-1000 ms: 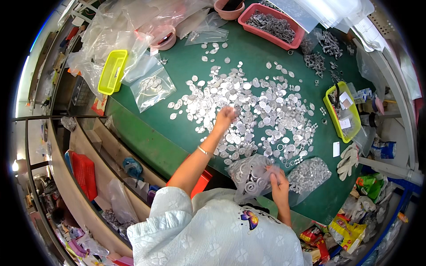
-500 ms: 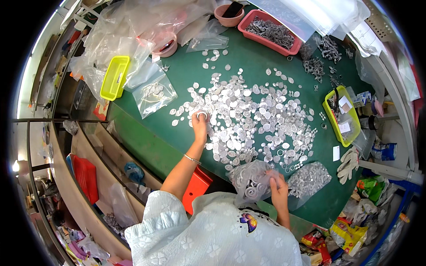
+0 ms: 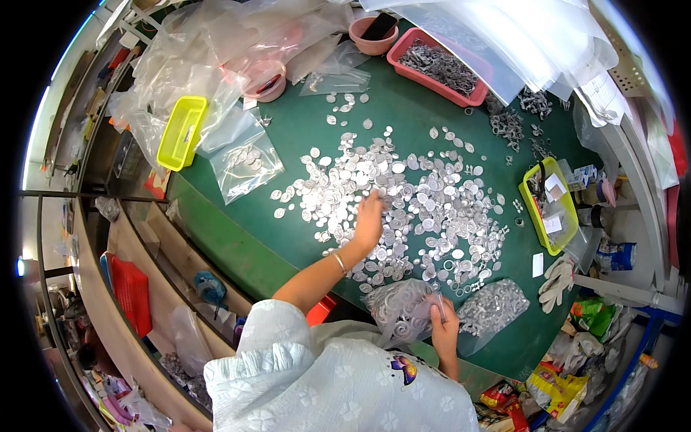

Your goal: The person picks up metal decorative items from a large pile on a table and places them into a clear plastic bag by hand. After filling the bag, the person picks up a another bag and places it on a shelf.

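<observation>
A wide heap of flat silver oval medals (image 3: 342,187) is spread over the green table. My left hand (image 3: 369,219) reaches into the middle of it, fingers bent down and closed among the pieces; what they hold is hidden and slightly blurred. My right hand (image 3: 445,327) pinches the rim of a clear plastic bag (image 3: 400,306) at the near table edge. Silver rings and round pieces fill that bag. Just right of my right hand lies another clear bag (image 3: 495,306), packed with small silver parts.
A pink tray (image 3: 439,68) of metal parts stands at the back, beside a pink bowl (image 3: 372,36) with a black phone. Yellow trays (image 3: 182,133) flank the heap left and right. White gloves (image 3: 556,282) lie at the right edge; plastic sheets (image 3: 497,43) overhang the back right.
My left hand has moved right, from the left side of the heap to its middle; the ring seen at its fingers no longer shows. My right hand still grips the bag's rim.
</observation>
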`<act>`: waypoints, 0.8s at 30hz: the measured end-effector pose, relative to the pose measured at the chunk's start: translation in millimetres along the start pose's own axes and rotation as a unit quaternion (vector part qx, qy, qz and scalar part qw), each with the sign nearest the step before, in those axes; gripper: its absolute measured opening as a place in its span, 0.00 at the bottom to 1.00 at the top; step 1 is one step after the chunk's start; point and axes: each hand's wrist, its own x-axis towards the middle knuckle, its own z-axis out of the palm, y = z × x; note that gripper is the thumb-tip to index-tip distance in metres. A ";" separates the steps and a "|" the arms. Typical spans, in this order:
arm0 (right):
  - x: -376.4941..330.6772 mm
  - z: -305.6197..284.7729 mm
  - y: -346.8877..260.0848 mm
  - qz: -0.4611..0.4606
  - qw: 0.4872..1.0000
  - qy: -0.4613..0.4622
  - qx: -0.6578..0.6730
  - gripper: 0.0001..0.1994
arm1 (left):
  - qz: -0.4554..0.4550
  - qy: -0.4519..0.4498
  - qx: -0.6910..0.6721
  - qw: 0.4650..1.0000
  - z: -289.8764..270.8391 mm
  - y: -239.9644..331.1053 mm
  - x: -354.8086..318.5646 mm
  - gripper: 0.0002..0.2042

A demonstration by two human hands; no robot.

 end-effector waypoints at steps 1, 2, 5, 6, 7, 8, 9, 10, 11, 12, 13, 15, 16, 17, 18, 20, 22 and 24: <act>0.1 1.1 -1.2 0.002 1.000 0.000 -0.001 0.08 | 0.050 0.026 0.003 0.998 2.0 8.7 -12.5 0.18; -0.5 1.7 -1.3 0.006 1.000 -0.004 0.001 0.08 | 0.032 -0.023 -0.082 0.996 -1.6 16.5 -25.0 0.18; 3.6 0.9 -0.6 0.007 1.000 -0.008 0.002 0.08 | 0.125 -0.075 -0.121 0.982 -3.9 29.9 -51.9 0.18; 3.7 1.0 -0.9 0.005 1.000 -0.009 0.001 0.08 | 0.110 -0.081 -0.165 0.977 -5.0 29.7 -52.3 0.18; 3.6 1.1 -1.0 0.002 1.000 -0.009 0.000 0.08 | 0.094 -0.087 -0.208 0.970 -7.3 28.1 -52.9 0.18; 3.4 0.4 -0.9 0.005 1.000 -0.009 -0.001 0.08 | 0.079 -0.093 -0.252 0.960 -10.9 27.8 -52.2 0.19; 4.1 -0.4 -0.7 0.007 1.000 -0.007 -0.001 0.09 | 0.075 -0.048 -0.211 0.973 -15.8 26.7 -45.5 0.19; 4.7 -1.3 -0.3 0.009 1.000 -0.005 -0.001 0.09 | 0.070 -0.004 -0.169 0.983 -21.2 22.8 -33.8 0.20; 5.6 -1.0 0.7 0.008 1.000 -0.004 0.001 0.09 | 0.065 0.042 -0.124 0.989 -28.6 16.5 -20.4 0.20; 4.3 -0.7 2.8 0.010 1.000 -0.004 0.004 0.09 | 0.044 0.069 -0.081 0.993 -35.4 7.3 -5.7 0.22; 2.8 -0.7 3.9 0.012 1.000 -0.005 0.006 0.09 | 0.022 0.095 -0.037 0.995 -41.4 -1.6 7.9 0.23; 3.4 0.2 2.2 0.008 1.000 -0.008 0.007 0.09 | 0.054 0.088 0.037 0.994 -48.1 -21.6 25.7 0.22; 4.0 0.8 1.2 0.005 1.000 -0.010 0.008 0.09 | 0.070 0.085 0.074 0.991 -48.7 -28.3 29.1 0.21; 3.6 0.3 2.9 0.005 1.000 -0.007 0.009 0.09 | 0.039 0.054 0.031 0.997 -48.4 -24.8 30.4 0.21; 2.9 0.1 5.4 0.005 1.000 -0.006 0.011 0.09 | 0.008 0.022 -0.011 1.000 -48.2 -21.0 30.0 0.20; 2.3 0.2 6.0 0.005 1.000 -0.005 0.011 0.09 | 0.020 -0.006 -0.048 0.999 -43.0 -16.7 18.7 0.18; 3.6 0.8 3.8 0.007 1.000 -0.006 0.007 0.09 | 0.109 0.013 -0.032 0.993 -35.5 -11.6 1.6 0.16; 4.3 0.4 2.9 0.004 1.000 -0.004 -0.001 0.09 | 0.088 0.026 -0.053 0.994 -39.8 -4.7 -0.4 0.14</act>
